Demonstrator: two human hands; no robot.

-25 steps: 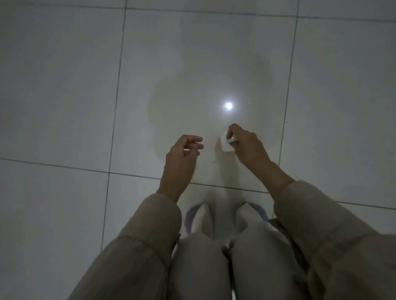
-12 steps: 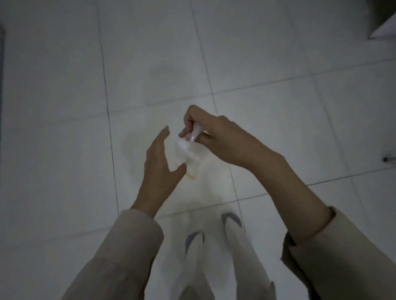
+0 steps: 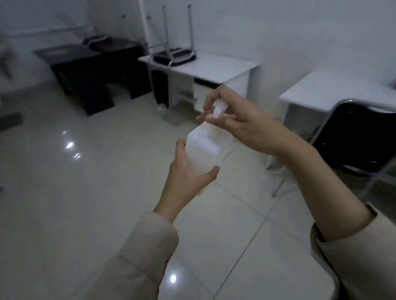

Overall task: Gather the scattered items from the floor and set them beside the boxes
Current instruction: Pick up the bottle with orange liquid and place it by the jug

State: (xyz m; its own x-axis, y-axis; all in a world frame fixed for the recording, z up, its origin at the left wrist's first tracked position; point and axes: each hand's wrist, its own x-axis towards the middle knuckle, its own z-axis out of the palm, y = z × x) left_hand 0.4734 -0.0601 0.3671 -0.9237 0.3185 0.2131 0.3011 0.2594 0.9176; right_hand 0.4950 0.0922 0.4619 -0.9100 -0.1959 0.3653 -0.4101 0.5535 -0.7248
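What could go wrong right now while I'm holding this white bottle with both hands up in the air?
1. The left hand grips only the lower part of the white bottle, so it might slip and fall to the tiled floor.
2. The right hand pinches the small top piece; if that comes loose, it could drop.
3. No boxes show in this view, so the put-down spot cannot be judged.

The left hand (image 3: 189, 173) gripped the white bottle (image 3: 202, 150) from below; the right hand (image 3: 239, 123) pinched its top from above.
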